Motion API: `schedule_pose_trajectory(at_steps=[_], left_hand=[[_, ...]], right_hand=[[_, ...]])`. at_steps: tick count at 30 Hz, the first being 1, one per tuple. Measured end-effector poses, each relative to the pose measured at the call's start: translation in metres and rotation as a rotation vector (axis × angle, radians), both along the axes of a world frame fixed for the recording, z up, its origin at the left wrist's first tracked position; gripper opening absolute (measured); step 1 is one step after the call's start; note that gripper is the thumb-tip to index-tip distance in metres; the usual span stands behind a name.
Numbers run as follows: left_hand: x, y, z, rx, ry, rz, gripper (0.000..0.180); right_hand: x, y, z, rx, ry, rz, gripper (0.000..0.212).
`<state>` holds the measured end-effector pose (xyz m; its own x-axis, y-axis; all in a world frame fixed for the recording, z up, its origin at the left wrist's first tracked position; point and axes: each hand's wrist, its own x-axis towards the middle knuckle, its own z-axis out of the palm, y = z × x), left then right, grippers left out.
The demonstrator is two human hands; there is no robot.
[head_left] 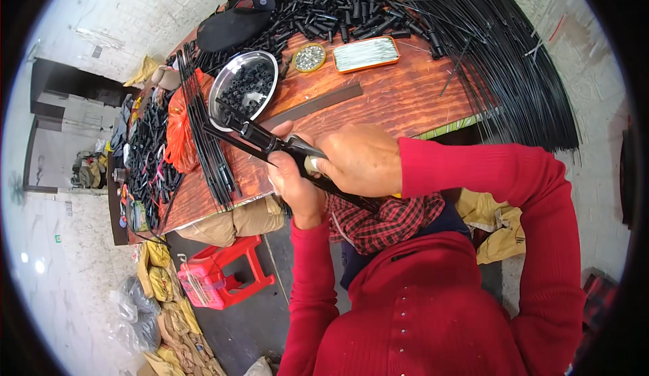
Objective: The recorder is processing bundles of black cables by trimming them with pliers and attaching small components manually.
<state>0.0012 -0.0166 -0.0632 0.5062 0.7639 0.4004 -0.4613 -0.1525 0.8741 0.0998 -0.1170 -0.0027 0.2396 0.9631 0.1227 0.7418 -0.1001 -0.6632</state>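
I have the black tubular assembly with thin dark rods along it (259, 136) between the two hands, raised in front of the body over the near edge of the surface. The left hand (297, 185) has its thumb and fingers pinching the assembly's body; the right hand (363, 161), just beside it, is curled tight around a grey, metallic-looking wedge-shaped piece (305, 148) lying against the assembly, though I cannot make out whether that is a tool. I judge the step in hand to be working on the assembly at this joint, and the next move calls for a steady left hand while the right one keeps its force controlled. Just beyond the left hand, a dark flat bar (318, 101) lies on the red-brown wood-grained surface (419, 88), and beyond the left fingers stands a shiny metal bowl (257, 102) of small black pieces. Farther out from the hands I see a round yellow-rimmed dish (295, 63) and an orange-rimmed rectangular tray (368, 67) of pale thin pins. Long black rods (524, 58) fan out well to the right hand's far right.
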Motion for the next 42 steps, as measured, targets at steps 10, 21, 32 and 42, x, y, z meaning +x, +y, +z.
schedule_pose_trajectory(at_steps=[10, 21, 32, 42], left_hand=[[-0.006, 0.007, 0.003, -0.19, -0.124, -0.197, 0.065], [-0.009, 0.007, -0.005, -0.242, -0.134, -0.374, 0.062], [-0.015, -0.022, -0.008, -0.188, -0.116, -0.301, 0.042], [-0.051, -0.002, 0.022, -0.029, -0.197, -0.116, 0.041]], right_hand=[[0.024, 0.0, 0.026, -0.347, 0.56, 0.218, 0.032], [0.04, -0.008, 0.01, -0.161, 0.225, 0.143, 0.032], [0.1, -0.001, -0.117, -0.035, -0.609, -0.147, 0.04], [0.008, -0.068, -0.135, 0.019, -0.196, 0.173, 0.022]])
